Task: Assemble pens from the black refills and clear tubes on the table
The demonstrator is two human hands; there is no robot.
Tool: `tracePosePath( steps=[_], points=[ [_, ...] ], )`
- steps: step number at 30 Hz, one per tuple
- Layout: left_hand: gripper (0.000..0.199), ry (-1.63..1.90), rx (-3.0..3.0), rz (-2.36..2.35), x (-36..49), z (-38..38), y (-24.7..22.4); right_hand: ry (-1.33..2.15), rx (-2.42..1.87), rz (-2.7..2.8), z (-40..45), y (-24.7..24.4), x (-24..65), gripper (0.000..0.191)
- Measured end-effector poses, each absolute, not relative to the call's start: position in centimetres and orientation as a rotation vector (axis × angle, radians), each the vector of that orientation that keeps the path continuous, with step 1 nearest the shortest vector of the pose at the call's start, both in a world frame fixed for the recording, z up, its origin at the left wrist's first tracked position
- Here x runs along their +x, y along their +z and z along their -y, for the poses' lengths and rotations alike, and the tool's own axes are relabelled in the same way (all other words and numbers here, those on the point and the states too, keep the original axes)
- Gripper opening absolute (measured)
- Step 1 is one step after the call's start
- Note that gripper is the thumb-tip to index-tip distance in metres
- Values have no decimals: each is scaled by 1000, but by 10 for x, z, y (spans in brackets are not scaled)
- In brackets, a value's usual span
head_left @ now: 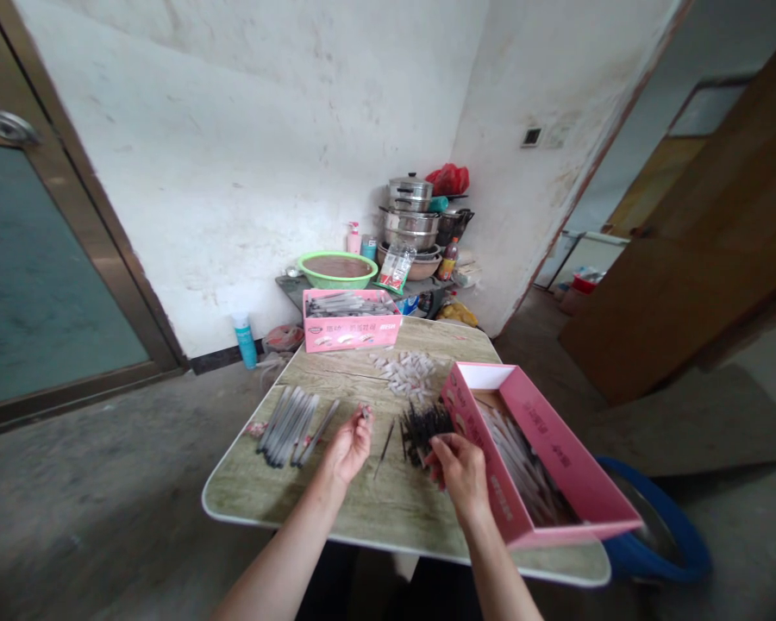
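My left hand (pixel 351 446) is raised over the middle of the table, its fingertips pinched around something small and greyish that I cannot make out. My right hand (pixel 460 473) reaches to the near edge of a pile of thin black pieces (pixel 422 424), fingers pressed together; what lies between them is hidden. One loose dark thin stick (pixel 386 442) lies between the hands. Left of my left hand, a row of grey translucent tubes with dark ends (pixel 291 424) lies side by side. Beyond the black pile is a heap of small whitish pieces (pixel 409 373).
An open pink box (pixel 575 448) with pale tubes inside stands at the table's right. Another pink box (pixel 353 333), full of grey tubes, stands at the far edge. Behind are a green basin (pixel 337 282) and stacked steel pots (pixel 411 228). A blue tub (pixel 689 552) sits right of the table.
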State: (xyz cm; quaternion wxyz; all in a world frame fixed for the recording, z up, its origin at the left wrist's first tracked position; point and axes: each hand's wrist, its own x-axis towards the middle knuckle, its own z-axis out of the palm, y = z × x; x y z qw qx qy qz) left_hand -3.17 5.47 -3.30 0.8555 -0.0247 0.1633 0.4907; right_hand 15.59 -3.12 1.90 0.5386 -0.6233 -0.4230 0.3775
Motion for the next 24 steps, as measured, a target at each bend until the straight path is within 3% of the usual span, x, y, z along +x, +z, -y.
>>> tracePosePath(
  steps=[7, 17, 24],
  points=[
    [20, 1117, -120, -381, -35, -50, -22, 336, -1818, 1523, 53, -5, 170, 21],
    [2, 1212, 219, -566, -15, -23, -37, -40, -2050, 2027, 43, -14, 146, 23],
    [13, 1224, 314, -586, -16, -22, -34, -92, -2041, 2078, 38, -19, 142, 19]
  ],
)
